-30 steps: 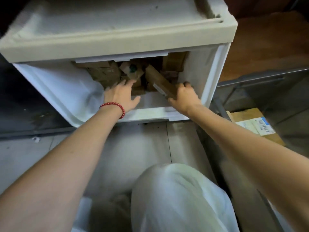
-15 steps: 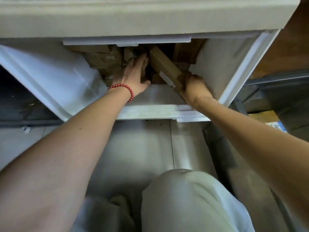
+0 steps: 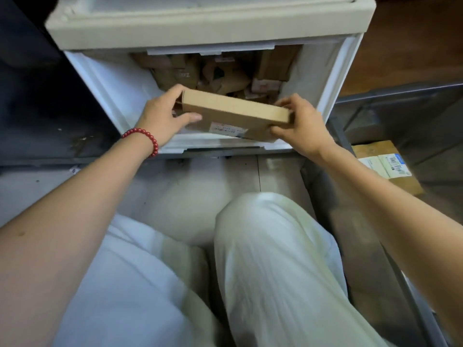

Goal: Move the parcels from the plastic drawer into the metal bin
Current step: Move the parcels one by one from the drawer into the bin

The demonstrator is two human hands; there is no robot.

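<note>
A flat brown cardboard parcel (image 3: pixel 233 110) with a white label on its underside hangs over the front of the open white plastic drawer (image 3: pixel 117 88). My left hand (image 3: pixel 164 116), with a red bead bracelet at the wrist, grips its left end. My right hand (image 3: pixel 302 123) grips its right end. Several more brown parcels (image 3: pixel 218 73) lie piled at the back of the drawer. The metal bin (image 3: pixel 400 96) stands to the right, and one labelled parcel (image 3: pixel 387 164) lies inside it.
The drawer sits in a beige cabinet frame (image 3: pixel 200 26). A dark panel (image 3: pixel 37 96) fills the left side. My knees in pale trousers (image 3: pixel 263 259) are below the drawer on a grey floor. A brown wooden surface (image 3: pixel 413 46) lies behind the bin.
Both hands were reaching into the parcel pile at the back. They now hold one long flat parcel between them, pulled out to the front of the drawer and turned level.
</note>
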